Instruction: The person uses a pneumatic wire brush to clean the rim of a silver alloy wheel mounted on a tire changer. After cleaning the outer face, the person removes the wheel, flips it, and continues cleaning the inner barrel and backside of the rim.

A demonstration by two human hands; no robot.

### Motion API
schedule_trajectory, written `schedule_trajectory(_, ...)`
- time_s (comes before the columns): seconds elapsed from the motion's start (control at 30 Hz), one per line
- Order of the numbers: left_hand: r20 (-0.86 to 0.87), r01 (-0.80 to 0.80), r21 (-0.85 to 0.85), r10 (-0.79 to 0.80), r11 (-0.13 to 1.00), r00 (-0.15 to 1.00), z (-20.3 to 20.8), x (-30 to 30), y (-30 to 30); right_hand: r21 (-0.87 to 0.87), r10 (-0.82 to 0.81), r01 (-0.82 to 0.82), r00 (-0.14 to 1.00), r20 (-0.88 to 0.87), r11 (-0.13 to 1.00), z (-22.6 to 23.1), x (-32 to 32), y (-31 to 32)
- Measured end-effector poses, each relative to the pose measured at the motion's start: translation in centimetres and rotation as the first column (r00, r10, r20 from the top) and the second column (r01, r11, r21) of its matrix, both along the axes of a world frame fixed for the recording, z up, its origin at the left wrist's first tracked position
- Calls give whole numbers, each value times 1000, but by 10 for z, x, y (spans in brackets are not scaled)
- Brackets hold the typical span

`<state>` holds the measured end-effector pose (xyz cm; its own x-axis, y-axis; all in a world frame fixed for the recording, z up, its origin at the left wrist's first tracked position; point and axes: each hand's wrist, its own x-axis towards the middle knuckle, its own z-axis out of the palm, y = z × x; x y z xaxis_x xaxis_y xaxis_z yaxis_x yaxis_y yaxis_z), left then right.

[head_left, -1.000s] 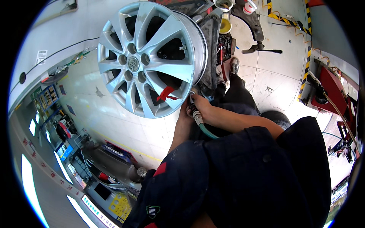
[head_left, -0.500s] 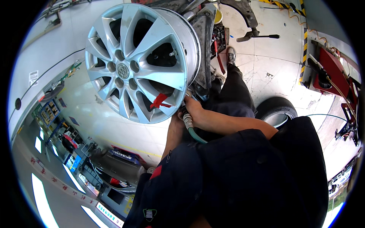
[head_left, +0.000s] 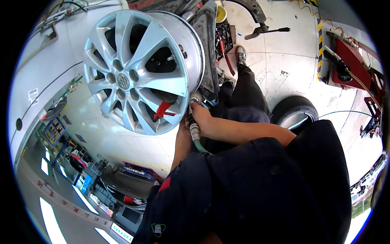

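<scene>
A silver alloy wheel [head_left: 180,81] without a tyre stands at the upper left, its spoked face turned toward me. Red tape [head_left: 163,110] hangs at one of its lower spokes. Just right of the rim's lower edge, my right hand [head_left: 202,116] is wrapped round an air tool [head_left: 196,98] with a round metal head. A metal coupling [head_left: 194,131] joins its lower end to a teal hose [head_left: 200,145]. Against the tool's left side is my left hand [head_left: 186,123], closed there, its fingers largely hidden. Whether the tool's head touches the wheel is hard to tell.
Dark machine parts [head_left: 209,44] lie behind the wheel. Beyond them are a tool tray [head_left: 223,36] and red-handled pliers [head_left: 228,61]. A loose tyre [head_left: 295,110] rests on the floor at my right, near red equipment [head_left: 353,67]. A lever arm [head_left: 266,31] reaches in at the top.
The view has shifted, so the wheel and my hands appear farther left. The air tool's round head now shows more clearly above my right hand. Both hands stay at the tool.
</scene>
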<state>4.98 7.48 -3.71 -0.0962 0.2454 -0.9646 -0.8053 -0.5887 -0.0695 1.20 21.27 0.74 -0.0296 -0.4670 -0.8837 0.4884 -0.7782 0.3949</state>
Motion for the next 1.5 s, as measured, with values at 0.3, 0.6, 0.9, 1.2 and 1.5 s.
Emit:
schedule_trajectory(0.3, -21, 99, 30, -99, 995, 995, -5, -15, 1, -30, 6, -6, 1000, -3, 1000, 1, 3, -14)
schedule_trajectory(0.6, -41, 212, 79, -209, 974, 977, -33, -42, 25, 2, -220, 220, 972, 84, 975, 14, -6, -3)
schedule_trajectory(0.9, 23, 239, -35, -238, 970, 971, -10, -31, 19, -54, -173, 180, 978, 116, 982, 9, -9, -5)
schedule_trajectory(1.2, 118, 211, 34, -213, 977, 970, 6, -22, 21, -320, -51, 42, 999, -19, 947, -52, 22, 9)
schedule_trajectory(1.5, 110, 371, -141, -358, 918, 927, 3, -10, 31, 78, 438, -448, 802, -406, 891, -30, 33, 37)
